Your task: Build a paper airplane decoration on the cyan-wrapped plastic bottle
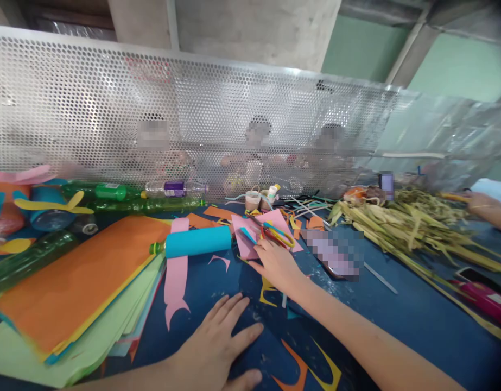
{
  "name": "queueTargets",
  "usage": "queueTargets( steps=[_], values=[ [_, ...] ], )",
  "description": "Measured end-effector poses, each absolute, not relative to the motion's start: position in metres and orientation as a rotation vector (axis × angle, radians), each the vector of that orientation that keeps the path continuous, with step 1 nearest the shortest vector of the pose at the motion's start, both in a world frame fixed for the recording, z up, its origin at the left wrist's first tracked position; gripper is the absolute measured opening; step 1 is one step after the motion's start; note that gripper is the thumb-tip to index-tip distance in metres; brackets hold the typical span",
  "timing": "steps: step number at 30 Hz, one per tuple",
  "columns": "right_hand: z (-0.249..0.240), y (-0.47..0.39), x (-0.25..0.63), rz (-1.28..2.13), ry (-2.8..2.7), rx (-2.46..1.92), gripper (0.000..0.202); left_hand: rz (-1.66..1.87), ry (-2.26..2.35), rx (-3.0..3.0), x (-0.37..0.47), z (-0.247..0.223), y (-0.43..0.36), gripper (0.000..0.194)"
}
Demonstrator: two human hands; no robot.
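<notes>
My left hand [213,345] rests on the dark blue table with its fingers spread. My right hand [277,263] reaches out over the near edge of a pink sheet of paper [244,250], its thumb apart from the fingers; nothing shows held in it. Just beyond its fingertips lie scissors [289,237] with yellow and red handles, and a small blue piece [247,235]. Left of these is a bottle wrapped in blue paper [199,242], its green cap pointing left. It lies across a pink paper strip [176,288] with a notched end.
A stack of coloured paper [87,277] spreads at the left, near green plastic bottles [107,191]. Paper cups [252,200] stand at the back. A phone [334,255] and dried husks [397,228] lie right. Orange scraps [297,369] lie in front. Another person's hand [488,209] is far right.
</notes>
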State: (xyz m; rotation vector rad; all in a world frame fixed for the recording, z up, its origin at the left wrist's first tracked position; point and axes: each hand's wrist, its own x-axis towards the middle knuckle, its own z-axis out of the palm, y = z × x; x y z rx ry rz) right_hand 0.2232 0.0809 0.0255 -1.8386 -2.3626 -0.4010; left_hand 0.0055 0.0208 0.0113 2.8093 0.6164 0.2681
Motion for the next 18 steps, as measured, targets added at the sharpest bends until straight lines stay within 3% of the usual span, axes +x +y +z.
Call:
queueTargets(
  steps=[18],
  values=[
    [0.061,0.108,0.260,-0.445,-2.005,-2.171,0.024,0.321,0.637,2.809,0.006,0.007,0.020,0.058]
  ],
)
